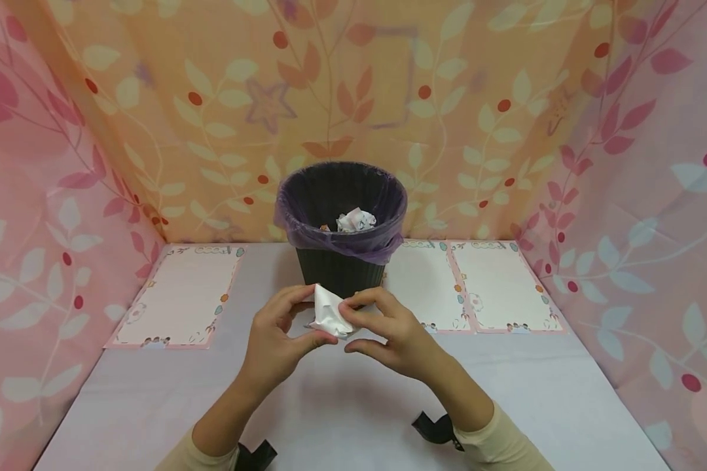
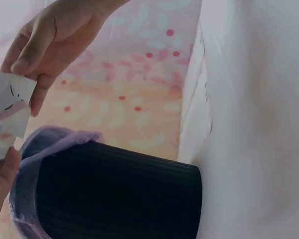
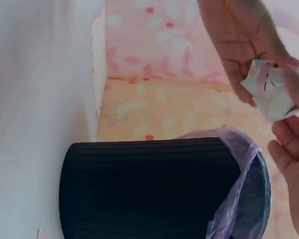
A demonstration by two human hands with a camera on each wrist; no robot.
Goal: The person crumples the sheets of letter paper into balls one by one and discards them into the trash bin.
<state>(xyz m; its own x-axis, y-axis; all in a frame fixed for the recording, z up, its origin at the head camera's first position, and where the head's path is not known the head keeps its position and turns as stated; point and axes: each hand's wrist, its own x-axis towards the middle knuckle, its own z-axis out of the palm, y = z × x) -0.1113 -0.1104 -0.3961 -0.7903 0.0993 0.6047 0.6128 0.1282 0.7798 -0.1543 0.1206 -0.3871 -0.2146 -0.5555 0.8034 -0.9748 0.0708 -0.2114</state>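
In the head view, both forearms angle inward from the near side, the left hand [image 1: 277,335] and right hand [image 1: 396,332] meeting above the desk [image 1: 347,418], near the black bin [image 1: 330,269]. Bent fingers pinch a folded white paper [image 1: 328,314] between them; its tip points far and slightly left, its long axis slanting toward near right. The left wrist view shows the right thumb pressing the paper's face. In the right wrist view, both hands grasp opposite sides.

Head view from above; nearer, sideways wrist views, bin [image 2: 119,191] in both.
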